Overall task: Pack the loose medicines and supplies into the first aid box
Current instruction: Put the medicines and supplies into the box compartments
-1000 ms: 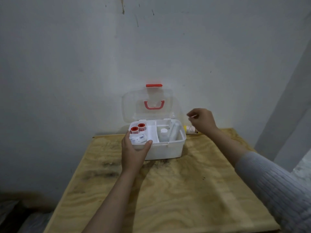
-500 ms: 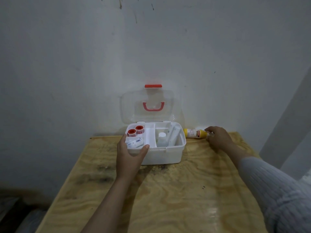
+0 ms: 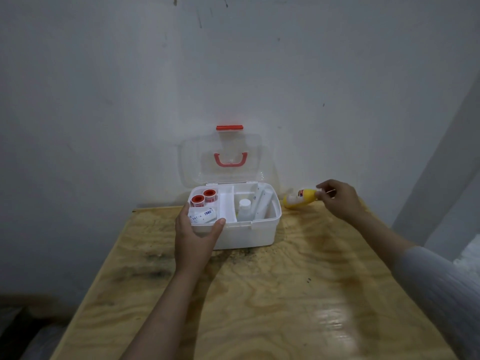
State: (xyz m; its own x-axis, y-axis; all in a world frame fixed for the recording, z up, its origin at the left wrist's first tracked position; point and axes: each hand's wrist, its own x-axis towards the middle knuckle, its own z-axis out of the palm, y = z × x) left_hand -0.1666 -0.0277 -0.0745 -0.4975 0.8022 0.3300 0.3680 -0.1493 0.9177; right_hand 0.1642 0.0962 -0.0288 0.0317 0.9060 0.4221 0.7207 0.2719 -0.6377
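A white first aid box stands open at the back of the wooden table, its clear lid upright against the wall. Inside lie two red-capped tape rolls, a white labelled roll, a small white bottle and a long white item. My left hand grips the box's front left corner, thumb on the rim. My right hand pinches the cap end of a yellow bottle, tilted just right of the box, its base near the table.
The plywood table reaches the grey wall behind the box. A pale wall edge rises at the right. Dark floor shows at the lower left.
My right hand went down to the yellow bottle lying on the table, took its cap end and has raised that end. My left hand has stayed on the box.
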